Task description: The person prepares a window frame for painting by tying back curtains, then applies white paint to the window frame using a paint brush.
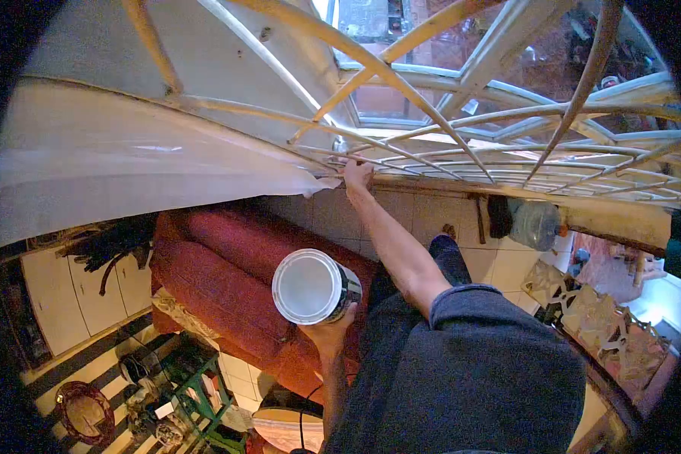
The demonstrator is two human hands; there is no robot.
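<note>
My left hand (331, 331) grips a round, open-topped paint can (307, 287) from below and the side. The can has a white rim, a pale inside and a dark label. My right arm stretches up to the window, where my right hand (358, 174) is closed at the lower edge of the white lattice grille (390, 69). What its fingers hold is too small to make out. Just left of that hand ends a sheet of white translucent plastic (144, 163), which hangs along the wall.
A red sofa (227, 265) stands below the plastic sheet. On the right are a large clear water jug (536, 225) and a grey patterned piece (601, 321). At the lower left, a green shelf (204, 397) and a round framed object (85, 412) stand near a striped surface.
</note>
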